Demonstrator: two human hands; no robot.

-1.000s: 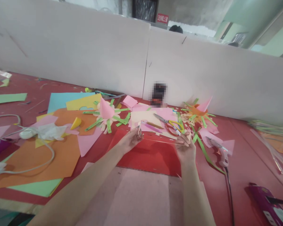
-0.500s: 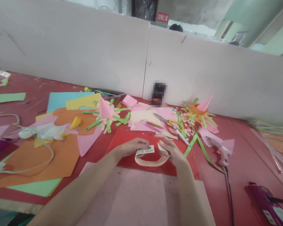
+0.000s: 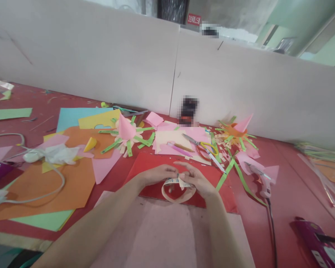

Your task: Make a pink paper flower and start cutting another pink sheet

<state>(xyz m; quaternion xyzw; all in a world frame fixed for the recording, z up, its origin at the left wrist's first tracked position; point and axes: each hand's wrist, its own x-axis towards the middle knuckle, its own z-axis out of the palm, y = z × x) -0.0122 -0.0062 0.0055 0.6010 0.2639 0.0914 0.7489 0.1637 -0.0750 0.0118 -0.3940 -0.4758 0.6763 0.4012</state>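
Note:
A cream paper strip with writing on its inner face is curled into a ring between my hands. My left hand pinches it at the top left, and my right hand grips the end that overlaps at the top. The fingertips partly hide where the ends meet. Beneath lies a red board. Just beyond it, scissors with yellow and orange handles and a white pen rest on pink and cream paper sheets.
Paper flowers with a pink cone and an orange centre stand at the back. At right are a glue gun and a purple power strip. Orange paper and a white cable lie left. A white partition rises behind.
The strip's two ends, apart before, now overlap, so the loop has closed into a smaller ring. My right hand has moved left toward my left hand.

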